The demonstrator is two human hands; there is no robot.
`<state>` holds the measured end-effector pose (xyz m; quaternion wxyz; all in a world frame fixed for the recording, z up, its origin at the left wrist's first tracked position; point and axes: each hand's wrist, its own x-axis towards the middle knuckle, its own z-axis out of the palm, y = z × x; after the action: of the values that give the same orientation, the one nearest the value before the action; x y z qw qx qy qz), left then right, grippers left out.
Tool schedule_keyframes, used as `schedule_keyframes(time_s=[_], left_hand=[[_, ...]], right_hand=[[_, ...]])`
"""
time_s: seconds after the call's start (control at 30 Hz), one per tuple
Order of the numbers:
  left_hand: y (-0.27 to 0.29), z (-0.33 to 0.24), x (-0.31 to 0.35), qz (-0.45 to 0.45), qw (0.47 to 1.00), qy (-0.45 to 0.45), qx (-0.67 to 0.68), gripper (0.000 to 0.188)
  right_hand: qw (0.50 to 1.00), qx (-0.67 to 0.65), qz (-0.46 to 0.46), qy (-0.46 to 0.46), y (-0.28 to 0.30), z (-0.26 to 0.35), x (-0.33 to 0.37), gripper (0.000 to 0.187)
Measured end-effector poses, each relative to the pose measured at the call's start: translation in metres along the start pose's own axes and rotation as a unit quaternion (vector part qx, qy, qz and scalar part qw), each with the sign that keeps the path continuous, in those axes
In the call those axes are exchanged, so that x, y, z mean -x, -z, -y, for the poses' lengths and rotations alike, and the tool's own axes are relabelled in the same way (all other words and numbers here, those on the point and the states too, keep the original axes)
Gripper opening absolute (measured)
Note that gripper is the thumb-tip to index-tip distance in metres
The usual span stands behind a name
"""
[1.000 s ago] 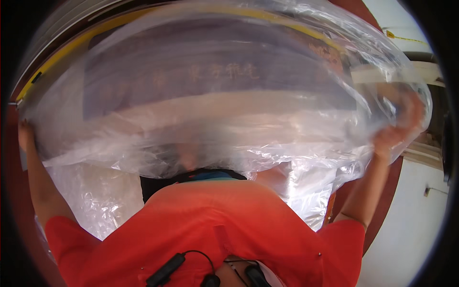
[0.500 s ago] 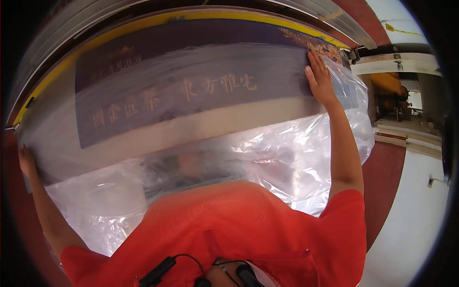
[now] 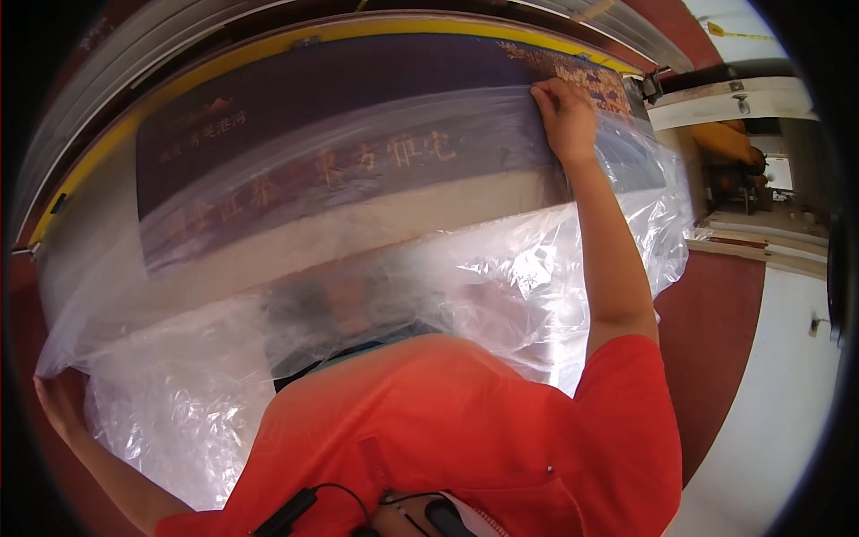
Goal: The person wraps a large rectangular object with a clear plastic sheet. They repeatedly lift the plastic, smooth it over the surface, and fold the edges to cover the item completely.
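Note:
A large dark panel (image 3: 295,85) with pale lettering and a golden tree pattern lies in front of me. Clear plastic film (image 3: 510,259) covers its nearer part and hangs in wrinkles toward my body. My right hand (image 3: 569,125) is closed, thumb and fingertips pinching the film's far edge over the panel's right part. At the far left, my left hand (image 3: 59,407) is held low beside the panel's near corner. Film is drawn taut to its fingers, which close on it, though they show only partly.
A yellow strip (image 3: 376,29) runs along the panel's far edge, with metal rails (image 3: 215,45) beyond it. To the right are a pale ledge (image 3: 769,98), an opening with cluttered equipment (image 3: 743,170), a dark red floor band (image 3: 707,331) and a whitish floor (image 3: 769,394).
My right hand has gone from lying flat to pinching the film, shifting slightly left. My left hand has moved toward me, drawing the film's left corner off the panel.

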<state>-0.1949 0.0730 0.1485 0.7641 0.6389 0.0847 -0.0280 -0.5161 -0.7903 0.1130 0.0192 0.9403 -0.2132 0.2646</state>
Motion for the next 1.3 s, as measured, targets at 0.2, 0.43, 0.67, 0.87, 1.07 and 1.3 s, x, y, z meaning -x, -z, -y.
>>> schedule_keyframes(time_s=[0.2,0.43,0.67,0.87,1.07,1.3], left_hand=[[0.052,0.012,-0.061,-0.102,0.770,-0.249,-0.579,0.034],[-0.101,0.118,-0.184,-0.242,0.772,-0.223,-0.543,0.042],[-0.148,0.110,-0.254,-0.223,0.793,-0.143,-0.548,0.065],[-0.153,0.102,-0.242,-0.131,0.828,-0.173,-0.517,0.054],[-0.150,0.111,-0.244,-0.101,0.812,-0.171,-0.548,0.041],[-0.151,0.108,-0.252,-0.074,0.964,0.001,-0.257,0.029]], right_hand=[[0.839,-0.491,0.097,-0.213,0.056,0.028,-0.021,0.014],[0.984,-0.123,-0.031,-0.127,0.004,-0.056,-0.017,0.020],[0.941,-0.127,-0.043,-0.310,-0.043,-0.083,-0.098,0.038],[0.904,-0.148,-0.086,-0.392,-0.066,-0.088,-0.085,0.049],[0.918,-0.111,-0.122,-0.360,-0.062,-0.076,-0.081,0.048],[0.900,-0.234,-0.062,-0.363,-0.058,-0.083,-0.084,0.049]])
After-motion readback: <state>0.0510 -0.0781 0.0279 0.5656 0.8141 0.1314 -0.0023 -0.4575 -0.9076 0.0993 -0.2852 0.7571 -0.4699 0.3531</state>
